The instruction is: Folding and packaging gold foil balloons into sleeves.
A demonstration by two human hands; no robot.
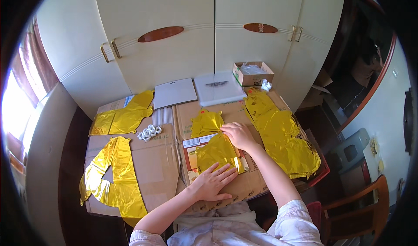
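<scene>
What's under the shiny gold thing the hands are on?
A red-and-white printed sheet peeks out, mostly at the left, above brown cardboard. Whatever else lies beneath the gold foil is covered, so I can't tell.

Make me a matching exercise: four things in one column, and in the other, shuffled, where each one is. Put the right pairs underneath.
Things
1. left hand
2. right hand
3. white rolls
4. open box

Places
A. clustered to the left of the middle foil
B. spread at that foil's near edge
C. at the back, in front of the cupboard
D. at that foil's gathered waist

Pairs: 1-B, 2-D, 3-A, 4-C
</scene>
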